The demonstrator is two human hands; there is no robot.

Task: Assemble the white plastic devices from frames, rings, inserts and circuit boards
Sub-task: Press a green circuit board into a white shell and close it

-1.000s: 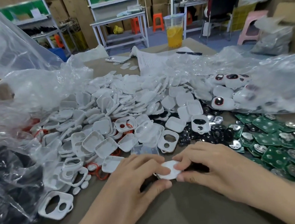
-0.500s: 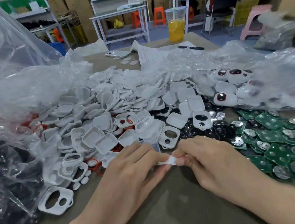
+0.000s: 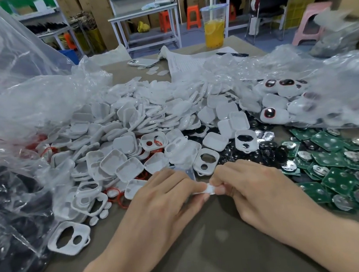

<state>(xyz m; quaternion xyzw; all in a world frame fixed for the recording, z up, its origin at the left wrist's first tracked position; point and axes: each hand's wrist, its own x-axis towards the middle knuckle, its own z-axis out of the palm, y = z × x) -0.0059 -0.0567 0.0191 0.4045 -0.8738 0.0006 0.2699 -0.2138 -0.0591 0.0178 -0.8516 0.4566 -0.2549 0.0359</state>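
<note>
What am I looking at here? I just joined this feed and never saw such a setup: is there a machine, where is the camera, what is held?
There is no machine: these are a person's two bare hands, filmed by one wide-angle camera worn on the head, looking forward and down. The left hand and right hand pinch a small white piece between them; it shows edge-on, so I cannot tell which part it is. On the table lie a heap of white shells, a loose frame at the left, black discs, and green boards at the right. Clear bags flank the heap. A drink and a phone sit at the far end.
</note>
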